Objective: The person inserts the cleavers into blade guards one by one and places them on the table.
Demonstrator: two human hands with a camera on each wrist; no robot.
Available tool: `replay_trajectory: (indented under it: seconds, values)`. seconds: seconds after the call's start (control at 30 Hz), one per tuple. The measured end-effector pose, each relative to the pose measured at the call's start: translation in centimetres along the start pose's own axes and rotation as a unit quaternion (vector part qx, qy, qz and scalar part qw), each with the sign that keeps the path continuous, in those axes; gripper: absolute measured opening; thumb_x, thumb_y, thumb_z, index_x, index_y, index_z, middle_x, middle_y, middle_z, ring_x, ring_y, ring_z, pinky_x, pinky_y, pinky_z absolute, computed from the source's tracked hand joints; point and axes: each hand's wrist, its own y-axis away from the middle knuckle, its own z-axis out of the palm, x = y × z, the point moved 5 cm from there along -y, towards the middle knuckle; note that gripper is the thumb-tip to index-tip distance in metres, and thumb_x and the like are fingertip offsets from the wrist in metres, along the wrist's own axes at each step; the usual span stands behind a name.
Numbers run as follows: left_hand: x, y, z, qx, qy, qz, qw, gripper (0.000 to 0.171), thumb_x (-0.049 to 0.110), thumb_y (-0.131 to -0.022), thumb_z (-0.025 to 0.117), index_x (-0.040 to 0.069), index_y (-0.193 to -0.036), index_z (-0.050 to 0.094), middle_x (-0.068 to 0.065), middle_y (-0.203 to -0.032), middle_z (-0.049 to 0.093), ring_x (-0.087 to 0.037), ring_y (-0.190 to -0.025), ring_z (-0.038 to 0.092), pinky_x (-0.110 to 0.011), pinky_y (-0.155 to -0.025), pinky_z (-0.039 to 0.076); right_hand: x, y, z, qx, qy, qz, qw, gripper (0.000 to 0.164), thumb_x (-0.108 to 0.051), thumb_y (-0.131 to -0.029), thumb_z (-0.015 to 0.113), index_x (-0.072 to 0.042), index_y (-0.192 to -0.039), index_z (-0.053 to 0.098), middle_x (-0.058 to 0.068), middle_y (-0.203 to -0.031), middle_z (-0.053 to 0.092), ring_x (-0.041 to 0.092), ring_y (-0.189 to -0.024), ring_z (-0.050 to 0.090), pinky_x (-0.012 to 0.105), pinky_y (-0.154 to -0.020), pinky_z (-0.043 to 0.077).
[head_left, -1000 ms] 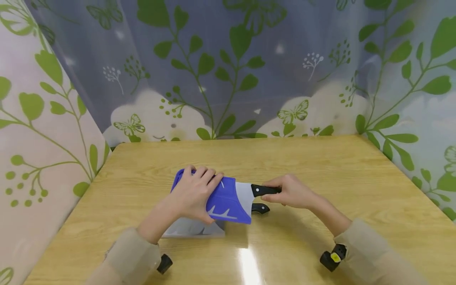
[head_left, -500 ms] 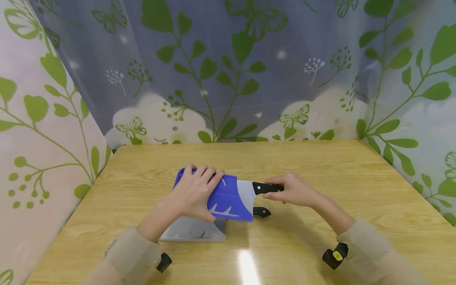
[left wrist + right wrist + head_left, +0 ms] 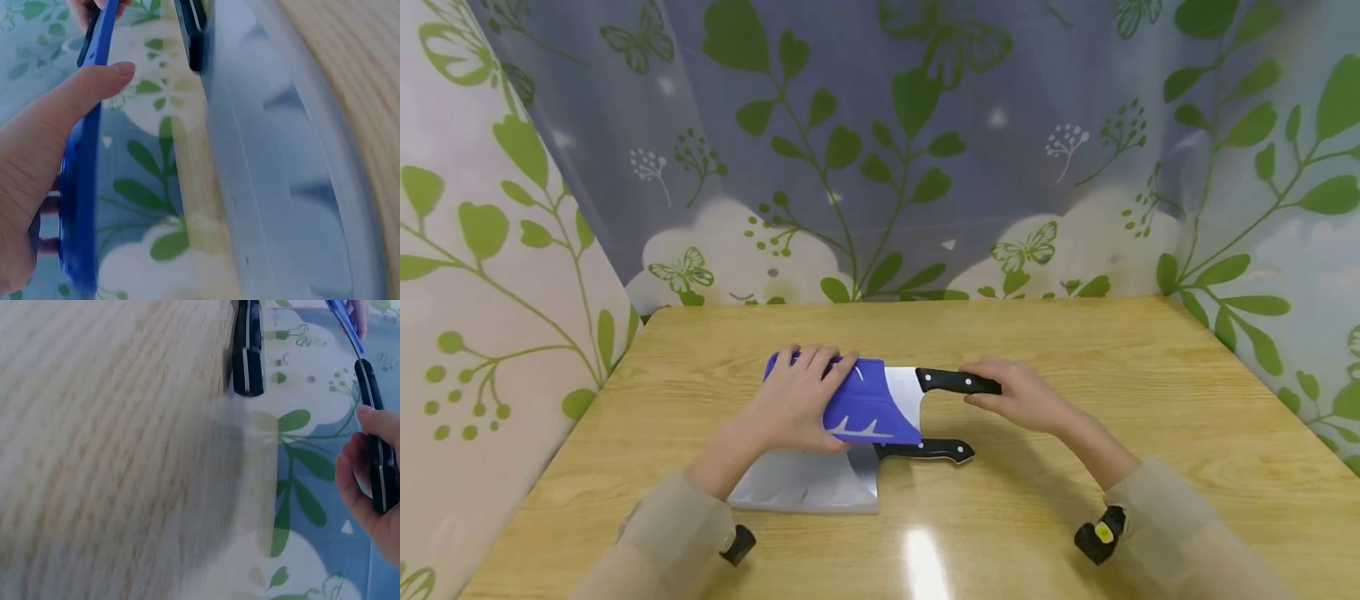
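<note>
A cleaver with a black riveted handle (image 3: 955, 381) is held above the table, its blade mostly inside a blue sheath (image 3: 872, 408). A strip of bare blade (image 3: 904, 390) shows between sheath and handle. My left hand (image 3: 797, 400) grips the sheath from the left, its thumb (image 3: 94, 87) along the near side and its fingers over the far edge. My right hand (image 3: 1018, 396) holds the handle near its end, thumb and fingers around it (image 3: 375, 469). Below lies a second black-handled knife (image 3: 928, 451), its wide blade in a whitish translucent sheath (image 3: 805, 483).
The wooden table (image 3: 1075, 350) meets a patterned curtain (image 3: 880, 167) at the back, with more printed cloth at both sides. A bright glare patch (image 3: 925, 562) lies at the table's front. Small black devices (image 3: 1097, 537) are worn at both wrists.
The blue-sheathed cleaver has moved slightly left and away, uncovering more of the lower knife's handle and sheath. My right hand now holds farther back, with more handle showing.
</note>
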Motion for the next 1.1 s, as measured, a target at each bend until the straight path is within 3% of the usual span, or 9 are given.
replay_trajectory:
  seconds: [0.23,0.5,0.67,0.87,1.1]
  values:
    - [-3.0,0.8,1.4,-0.008,0.055,-0.009,0.9984,0.111,0.064,-0.054,0.074,0.0,-0.137,0.038,-0.019,-0.125,0.045,-0.035,-0.115,0.042,-0.056,-0.095,0.031,1.9,-1.0,0.3,-0.012,-0.007,0.014,1.0,0.033,-0.01,-0.085,0.066,0.0,-0.116,0.061,0.009,-0.101,0.063,0.015,-0.077,0.053,0.033,-0.067,0.042]
    - [-5.6,-0.2,3.6,-0.044,0.058,-0.025,0.997,0.11,0.063,-0.055,0.074,-0.001,-0.137,0.039,-0.018,-0.129,0.045,-0.033,-0.12,0.039,-0.05,-0.101,0.028,4.3,-4.0,1.2,-0.022,0.034,0.063,0.997,0.031,-0.008,-0.08,0.069,0.001,-0.109,0.062,0.013,-0.102,0.061,0.025,-0.09,0.055,0.043,-0.078,0.044]
    - [-6.5,-0.5,5.3,-0.073,0.08,-0.037,0.9934,0.11,0.062,-0.053,0.075,0.0,-0.138,0.039,-0.016,-0.131,0.045,-0.033,-0.121,0.038,-0.049,-0.103,0.027,5.7,-5.0,2.5,-0.045,0.059,0.057,0.996,0.032,-0.011,-0.08,0.071,0.003,-0.107,0.063,0.012,-0.098,0.059,0.025,-0.089,0.055,0.042,-0.08,0.044]
    - [-7.2,0.0,7.2,-0.148,0.096,-0.06,0.9824,0.111,0.064,-0.056,0.073,0.002,-0.141,0.036,-0.015,-0.136,0.043,-0.033,-0.126,0.036,-0.051,-0.104,0.025,5.8,-5.9,3.9,-0.094,0.07,0.063,0.991,0.032,-0.012,-0.081,0.068,0.004,-0.108,0.062,0.012,-0.099,0.059,0.026,-0.092,0.055,0.042,-0.084,0.044]
    - [-7.5,0.7,7.9,-0.19,0.095,-0.073,0.9744,0.107,0.065,-0.061,0.07,0.004,-0.141,0.035,-0.016,-0.137,0.042,-0.034,-0.127,0.035,-0.054,-0.102,0.025,5.4,-6.8,5.0,-0.142,0.099,0.084,0.981,0.031,-0.011,-0.084,0.066,0.003,-0.111,0.061,0.014,-0.105,0.06,0.028,-0.099,0.055,0.042,-0.089,0.042]
